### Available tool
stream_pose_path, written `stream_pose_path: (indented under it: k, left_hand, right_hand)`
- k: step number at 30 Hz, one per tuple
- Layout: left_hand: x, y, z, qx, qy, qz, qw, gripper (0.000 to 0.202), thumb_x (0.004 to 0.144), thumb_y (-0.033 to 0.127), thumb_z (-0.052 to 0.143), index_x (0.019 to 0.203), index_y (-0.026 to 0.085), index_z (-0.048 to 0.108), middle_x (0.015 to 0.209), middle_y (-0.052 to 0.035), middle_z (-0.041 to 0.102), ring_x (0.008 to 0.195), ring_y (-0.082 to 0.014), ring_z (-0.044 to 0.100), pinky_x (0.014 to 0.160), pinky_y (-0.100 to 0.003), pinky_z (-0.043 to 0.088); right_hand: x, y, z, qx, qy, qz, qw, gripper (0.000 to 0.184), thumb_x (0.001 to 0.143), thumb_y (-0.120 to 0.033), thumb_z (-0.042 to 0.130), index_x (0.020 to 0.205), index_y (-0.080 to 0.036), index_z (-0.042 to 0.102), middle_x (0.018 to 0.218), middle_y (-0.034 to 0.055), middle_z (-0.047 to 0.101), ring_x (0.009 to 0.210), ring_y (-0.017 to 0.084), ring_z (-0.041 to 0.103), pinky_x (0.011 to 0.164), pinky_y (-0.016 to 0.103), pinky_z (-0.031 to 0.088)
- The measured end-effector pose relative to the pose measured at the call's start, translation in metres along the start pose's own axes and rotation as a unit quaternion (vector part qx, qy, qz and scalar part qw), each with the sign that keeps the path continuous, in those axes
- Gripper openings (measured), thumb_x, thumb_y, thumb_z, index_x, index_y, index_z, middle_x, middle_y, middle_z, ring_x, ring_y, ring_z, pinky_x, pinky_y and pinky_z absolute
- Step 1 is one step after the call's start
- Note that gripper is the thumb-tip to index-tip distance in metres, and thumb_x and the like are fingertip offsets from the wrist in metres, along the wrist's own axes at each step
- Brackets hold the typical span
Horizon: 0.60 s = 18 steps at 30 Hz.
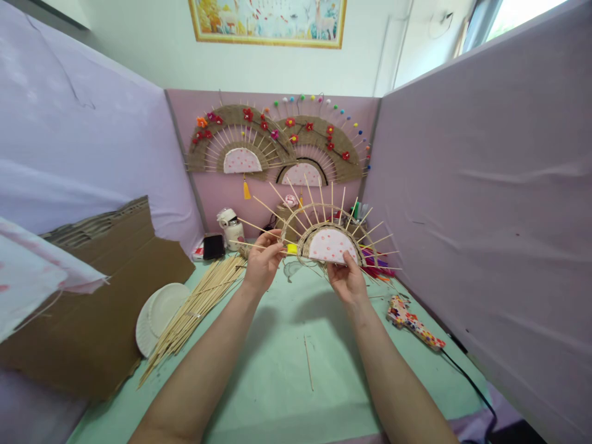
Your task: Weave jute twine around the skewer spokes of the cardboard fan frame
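A half-round handmade fan (332,246) is held up above the table, with a pink dotted centre, a twine-wound band and thin sticks spreading outward. My right hand (349,280) grips its lower edge, the thumb lying over the pink centre. At the fan's left side my left hand (266,259) pinches with thumb and fingers where an outer ring of twine (296,213) meets the lowest sticks. Exactly what lies between those fingertips is partly hidden. Just beyond the left fingertips shows a small yellow thing (291,248).
Bamboo sticks (198,308) lie in a pile at left, beside white paper plates (152,317) and cardboard (83,314). A flower-patterned glue gun (416,324) with a cord lies right. One loose stick (308,364) is in front. Decorated fans (240,117) hang behind a bottle (231,229) and phone (213,246).
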<state>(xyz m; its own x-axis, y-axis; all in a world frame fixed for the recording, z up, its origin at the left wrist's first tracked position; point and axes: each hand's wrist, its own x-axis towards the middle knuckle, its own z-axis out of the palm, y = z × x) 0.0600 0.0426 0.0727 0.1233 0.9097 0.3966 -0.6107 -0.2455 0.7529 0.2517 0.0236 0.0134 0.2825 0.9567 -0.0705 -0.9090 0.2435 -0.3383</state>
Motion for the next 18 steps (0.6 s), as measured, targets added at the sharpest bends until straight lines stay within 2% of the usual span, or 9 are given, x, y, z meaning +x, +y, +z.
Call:
stream_pose_path:
  k: [4, 8, 10, 12, 14, 16, 18]
  left_hand:
    - [0.001, 0.001, -0.002, 0.014, -0.034, -0.013, 0.999, 0.025, 0.066, 0.018, 0.071, 0.09, 0.018, 0.069, 0.081, -0.0012, 0.062, 0.07, -0.0105, 0.057, 0.069, -0.027, 0.047]
    - [0.003, 0.017, -0.015, 0.046, -0.138, -0.023, 0.989, 0.046, 0.062, 0.023, 0.074, 0.107, 0.021, 0.066, 0.1, -0.0052, 0.064, 0.08, -0.0145, 0.059, 0.075, -0.03, 0.048]
    - [0.006, 0.03, -0.024, 0.064, -0.179, -0.051, 0.98, 0.051, 0.061, 0.023, 0.076, 0.111, 0.02, 0.066, 0.1, -0.0071, 0.064, 0.083, -0.0167, 0.06, 0.076, -0.031, 0.049]
    - [0.009, 0.042, -0.034, 0.097, -0.163, -0.06, 0.98, 0.045, 0.061, 0.018, 0.076, 0.105, 0.017, 0.068, 0.097, -0.0087, 0.064, 0.084, -0.0168, 0.06, 0.071, -0.028, 0.049]
    - [0.011, 0.051, -0.041, 0.123, -0.088, -0.03, 0.988, 0.034, 0.064, 0.015, 0.074, 0.098, 0.016, 0.07, 0.083, -0.0047, 0.064, 0.072, -0.0112, 0.057, 0.06, -0.022, 0.045]
    - [0.013, 0.055, -0.043, 0.14, -0.041, -0.003, 0.989, 0.032, 0.069, 0.017, 0.072, 0.102, 0.018, 0.069, 0.074, -0.0014, 0.062, 0.062, -0.008, 0.053, 0.053, -0.019, 0.041]
    - [0.014, 0.053, -0.043, 0.16, -0.036, 0.009, 0.986, 0.035, 0.072, 0.022, 0.071, 0.107, 0.019, 0.068, 0.071, -0.001, 0.063, 0.058, -0.0076, 0.053, 0.049, -0.019, 0.038]
  right_hand:
    - [-0.002, 0.0, 0.003, 0.002, 0.018, 0.008, 1.0, 0.014, 0.088, -0.01, 0.053, 0.092, -0.018, 0.064, 0.08, 0.0015, 0.075, 0.072, 0.011, 0.071, 0.068, 0.023, 0.061]
    - [-0.003, -0.002, 0.005, -0.003, 0.029, 0.022, 0.999, 0.013, 0.087, -0.012, 0.054, 0.092, -0.019, 0.064, 0.08, 0.0007, 0.075, 0.07, 0.01, 0.07, 0.068, 0.023, 0.061]
    - [-0.003, -0.003, 0.004, -0.003, 0.027, 0.021, 0.999, 0.014, 0.087, -0.012, 0.054, 0.095, -0.019, 0.064, 0.08, 0.0003, 0.076, 0.07, 0.009, 0.07, 0.068, 0.022, 0.061]
    - [-0.003, -0.002, 0.003, -0.003, 0.023, 0.021, 0.999, 0.015, 0.087, -0.012, 0.055, 0.096, -0.02, 0.063, 0.079, -0.0002, 0.075, 0.07, 0.009, 0.071, 0.067, 0.022, 0.061]
    - [-0.003, -0.001, 0.003, -0.006, 0.016, 0.029, 0.999, 0.014, 0.086, -0.012, 0.056, 0.096, -0.02, 0.063, 0.079, -0.0005, 0.075, 0.071, 0.01, 0.071, 0.067, 0.021, 0.06]
    - [-0.004, 0.001, 0.004, -0.011, 0.006, 0.041, 0.999, 0.014, 0.085, -0.012, 0.058, 0.095, -0.02, 0.063, 0.08, -0.0004, 0.075, 0.073, 0.01, 0.071, 0.067, 0.021, 0.06]
    - [-0.006, 0.005, 0.004, -0.016, -0.004, 0.055, 0.998, 0.014, 0.084, -0.011, 0.058, 0.095, -0.019, 0.063, 0.08, -0.0002, 0.075, 0.074, 0.01, 0.071, 0.067, 0.02, 0.06]
